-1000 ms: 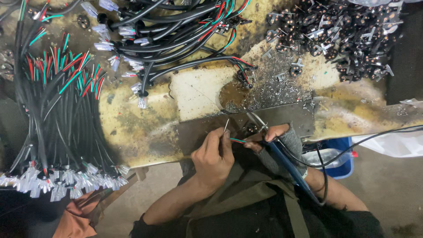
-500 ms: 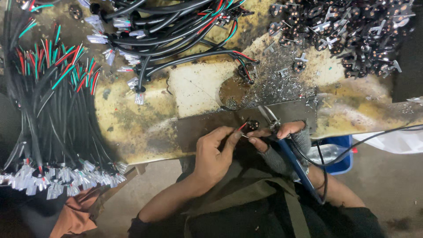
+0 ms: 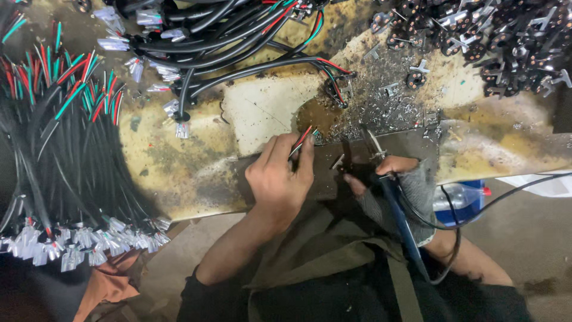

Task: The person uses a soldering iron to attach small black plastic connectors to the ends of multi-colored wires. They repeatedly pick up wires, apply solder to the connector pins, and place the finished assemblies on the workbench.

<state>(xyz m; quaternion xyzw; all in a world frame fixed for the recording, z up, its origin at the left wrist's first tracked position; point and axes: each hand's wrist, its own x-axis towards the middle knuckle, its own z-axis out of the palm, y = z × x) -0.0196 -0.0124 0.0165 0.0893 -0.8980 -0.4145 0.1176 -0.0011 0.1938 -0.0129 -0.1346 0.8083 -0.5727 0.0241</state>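
Left hand (image 3: 279, 179): bare, resting on the near edge of the surface (image 3: 179, 161); fingers together, pinched on a thin bunch of wires (image 3: 302, 138) with red, green and white ends; the wire tips stick up past the fingertips, over a brown stained patch in the middle of the surface.

Right hand (image 3: 393, 179): in a grey fingerless glove, just right of the left hand, at the same near edge; fingers closed round the blue handle of a soldering iron (image 3: 396, 203); its metal tip points up and left, near the wire ends but apart from them; a black cord (image 3: 476, 209) runs from the handle off to the right.

Surface: yellowish, scorched and stained, with a pale square patch just above the left hand; a scatter of metal scraps (image 3: 387, 101) beside the brown patch.

Far left: a thick hank of black cables (image 3: 53, 155), coloured ends fanned at the top, clear plastic plugs (image 3: 89, 244) in a row at the bottom, hanging off the near edge.

Top middle: a loose heap of black cables (image 3: 238, 42), with clear plugs on its left side.

Top right: a pile of small dark metal parts (image 3: 494, 42).

Below the surface, right: a blue container (image 3: 471, 203); bottom left: a brown cloth (image 3: 110, 286).
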